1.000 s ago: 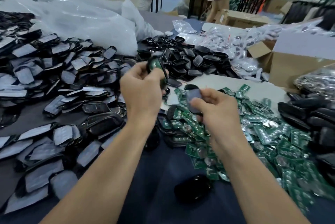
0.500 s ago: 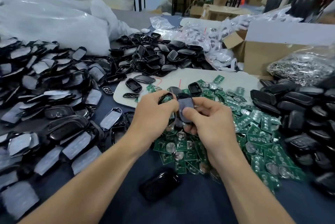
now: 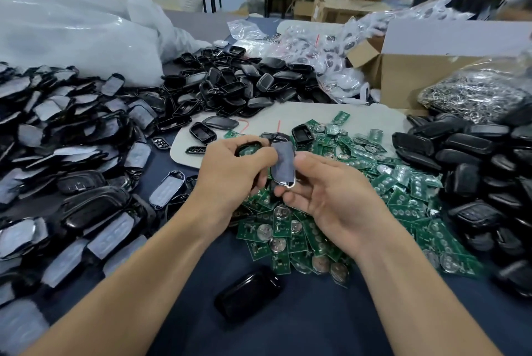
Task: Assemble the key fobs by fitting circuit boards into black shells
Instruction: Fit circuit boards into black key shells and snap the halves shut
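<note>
Mid-frame, my left hand (image 3: 230, 180) curls its fingers (image 3: 256, 161) round a shell (image 3: 249, 144) with a green board (image 3: 250, 151) inside. My right hand (image 3: 331, 203) pinches a gray cover (image 3: 283, 161) beside it.

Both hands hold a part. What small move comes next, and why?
Probably close the film-covered cover in the right hand onto the black shell in the left hand: a green board seems seated in it, and the parts nearly touch.

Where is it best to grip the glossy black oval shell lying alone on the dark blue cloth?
Probably from above: pinch the glossy black oval shell across its narrow width, on the long edges; it lies flat, free all round.
</note>
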